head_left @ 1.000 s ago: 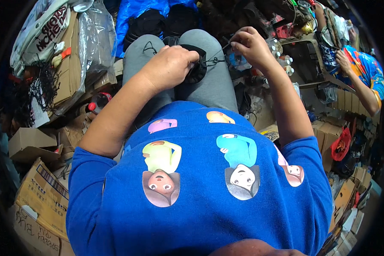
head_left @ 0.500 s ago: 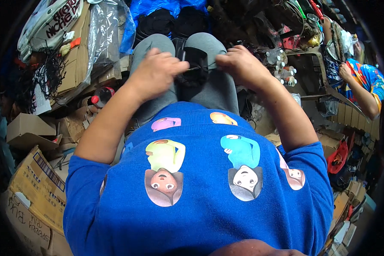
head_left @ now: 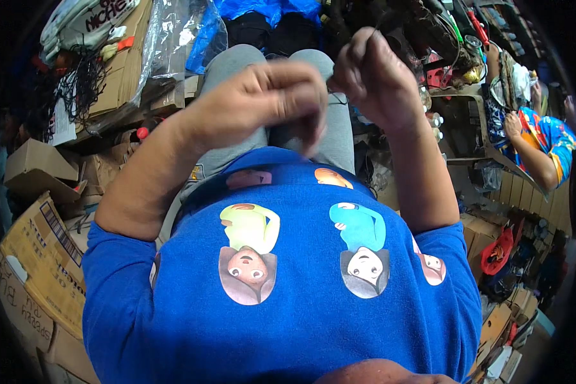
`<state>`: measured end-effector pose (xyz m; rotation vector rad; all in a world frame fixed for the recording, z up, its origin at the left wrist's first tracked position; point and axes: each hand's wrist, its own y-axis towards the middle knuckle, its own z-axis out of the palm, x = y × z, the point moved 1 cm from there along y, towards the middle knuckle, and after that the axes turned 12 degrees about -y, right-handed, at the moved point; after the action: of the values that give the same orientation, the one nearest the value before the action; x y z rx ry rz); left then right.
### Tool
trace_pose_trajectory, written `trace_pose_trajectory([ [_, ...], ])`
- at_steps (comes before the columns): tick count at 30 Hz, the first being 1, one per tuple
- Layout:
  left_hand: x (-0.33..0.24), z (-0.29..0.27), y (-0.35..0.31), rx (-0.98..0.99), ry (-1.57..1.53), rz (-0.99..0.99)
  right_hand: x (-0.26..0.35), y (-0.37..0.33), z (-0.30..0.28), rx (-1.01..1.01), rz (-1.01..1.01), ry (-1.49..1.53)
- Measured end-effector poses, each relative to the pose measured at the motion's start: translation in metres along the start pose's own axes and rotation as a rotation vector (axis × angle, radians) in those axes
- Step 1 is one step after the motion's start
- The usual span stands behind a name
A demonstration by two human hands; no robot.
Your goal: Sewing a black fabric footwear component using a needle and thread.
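My left hand point(head_left: 265, 102) is over my lap, its curled fingers smeared by motion, so its grip does not show. Higher and to the right, my right hand point(head_left: 381, 80) is raised with thumb and fingers pinched together. Whatever it pinches is too small to make out. Beneath both hands are my knees in grey trousers point(head_left: 233, 64). The dark gap between my thighs is mostly covered by my left hand, which hides the black item there.
Black bundles point(head_left: 291, 33) lie on blue plastic point(head_left: 269, 8) beyond my knees. Flattened cardboard point(head_left: 125, 70), clear plastic point(head_left: 163, 51) and tangled black cords point(head_left: 86, 86) crowd the left, with an open box point(head_left: 41, 169) nearer. At right, another person's arm point(head_left: 534, 150) works beside a metal-edged table point(head_left: 457, 96).
My right hand has risen away from my lap. The left has moved right and nearer to me, now covering the black item that showed between my thighs.
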<state>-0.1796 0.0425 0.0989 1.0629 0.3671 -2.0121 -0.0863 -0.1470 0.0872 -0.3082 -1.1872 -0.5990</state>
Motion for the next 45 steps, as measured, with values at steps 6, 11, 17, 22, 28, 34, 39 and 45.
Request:
trace_pose_trajectory([
  [6,-0.035,-0.072,-0.092,-0.498,1.575,-0.109,-0.020,-0.092,-0.062,-0.190,0.633,-1.339],
  [11,-0.182,-0.108,-0.283,-1.340,2.029,0.038,0.006,-0.270,-0.209,-0.781,0.757,-1.511],
  [17,-0.076,-0.105,-0.148,-1.016,1.691,0.076,-0.016,-0.217,-0.156,-0.252,1.353,-1.311],
  [22,0.022,-0.065,0.004,-0.277,1.193,0.139,-0.022,-0.077,-0.060,-0.250,0.426,-1.072],
  [28,0.035,-0.079,0.051,-0.170,1.059,-0.162,-0.034,-0.022,-0.056,-0.166,0.237,-1.147],
  [34,0.038,-0.088,0.052,-0.171,0.786,-0.277,-0.036,-0.015,-0.056,-0.053,0.242,-1.105],
  [39,0.045,-0.092,0.053,-0.188,0.608,-0.307,-0.053,-0.022,-0.057,-0.031,0.225,-0.993],
  [45,0.051,-0.097,0.047,-0.171,0.468,-0.331,-0.067,-0.044,-0.046,-0.219,0.152,-0.977],
])
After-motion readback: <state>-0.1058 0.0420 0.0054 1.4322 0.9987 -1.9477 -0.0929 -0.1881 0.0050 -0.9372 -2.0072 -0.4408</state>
